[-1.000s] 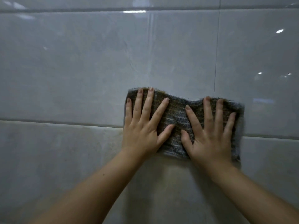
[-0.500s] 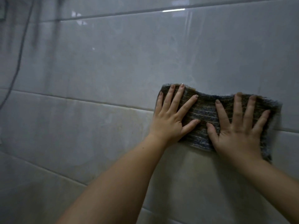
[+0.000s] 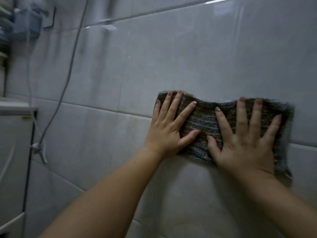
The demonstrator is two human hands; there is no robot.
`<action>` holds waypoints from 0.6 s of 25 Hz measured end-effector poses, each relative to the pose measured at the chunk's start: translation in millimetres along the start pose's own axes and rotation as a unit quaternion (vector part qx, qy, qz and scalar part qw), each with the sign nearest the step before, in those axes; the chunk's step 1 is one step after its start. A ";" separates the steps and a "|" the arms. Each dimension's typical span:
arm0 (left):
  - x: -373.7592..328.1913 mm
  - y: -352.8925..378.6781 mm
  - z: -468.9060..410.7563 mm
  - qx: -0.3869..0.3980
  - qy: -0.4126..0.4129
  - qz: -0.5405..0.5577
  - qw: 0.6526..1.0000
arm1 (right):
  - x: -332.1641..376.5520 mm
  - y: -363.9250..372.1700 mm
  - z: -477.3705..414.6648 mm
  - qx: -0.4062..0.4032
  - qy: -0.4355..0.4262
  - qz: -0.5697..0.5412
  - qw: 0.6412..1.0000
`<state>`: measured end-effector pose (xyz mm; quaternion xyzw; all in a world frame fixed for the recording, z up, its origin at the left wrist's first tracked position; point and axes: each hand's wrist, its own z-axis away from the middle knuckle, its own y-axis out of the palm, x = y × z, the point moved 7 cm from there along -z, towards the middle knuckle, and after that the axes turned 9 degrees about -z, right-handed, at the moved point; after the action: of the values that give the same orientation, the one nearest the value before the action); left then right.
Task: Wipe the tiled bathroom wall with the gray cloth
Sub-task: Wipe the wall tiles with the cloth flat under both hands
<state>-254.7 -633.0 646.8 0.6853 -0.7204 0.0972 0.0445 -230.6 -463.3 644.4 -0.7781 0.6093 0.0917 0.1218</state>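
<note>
1. Two bare hands press a gray cloth (image 3: pixel 205 121) flat against the tiled wall (image 3: pixel 171 57) in our head view, right of the middle of the frame.
2. Our left hand (image 3: pixel 164 129) covers the cloth's left end. Its fingers (image 3: pixel 173 103) are straight and fanned wide, and the thumb points right across the fabric.
3. Our right hand (image 3: pixel 243 143) covers the right part. Its fingers (image 3: pixel 257 114) are also spread wide and flat, gripping nothing, and the thumb reaches left until it nearly meets the other thumb.
4. We see the cloth lying lengthwise across a horizontal grout line (image 3: pixel 133 114), so it spans two rows of tile. Its top edge dips between the hands, and its lower right corner hangs below the right wrist.
5. Both bare forearms rise from the bottom edge of the frame towards the cloth.
6. Well to the left, a thin pale cord (image 3: pixel 68 66) runs down the wall to a small white fitting (image 3: pixel 36 146).
7. At the left edge we make out a white cabinet (image 3: pixel 13 152), and above it a blue-gray fixture (image 3: pixel 25 23) too blurred to identify.
</note>
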 end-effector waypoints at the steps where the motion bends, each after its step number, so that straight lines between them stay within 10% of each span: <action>1: 22.8 3.4 4.2 0.004 -0.007 -0.001 1.000 | 19.5 8.2 -9.2 0.001 -0.006 -0.008 1.000; 15: 226.7 33.8 89.0 0.035 -0.103 -0.003 0.994 | 216.7 93.2 -52.6 0.045 -0.071 -0.043 0.996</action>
<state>-295.1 -871.3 601.9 0.6952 -0.7150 0.0512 -0.0533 -269.2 -701.0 624.3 -0.7891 0.5683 0.1136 0.2037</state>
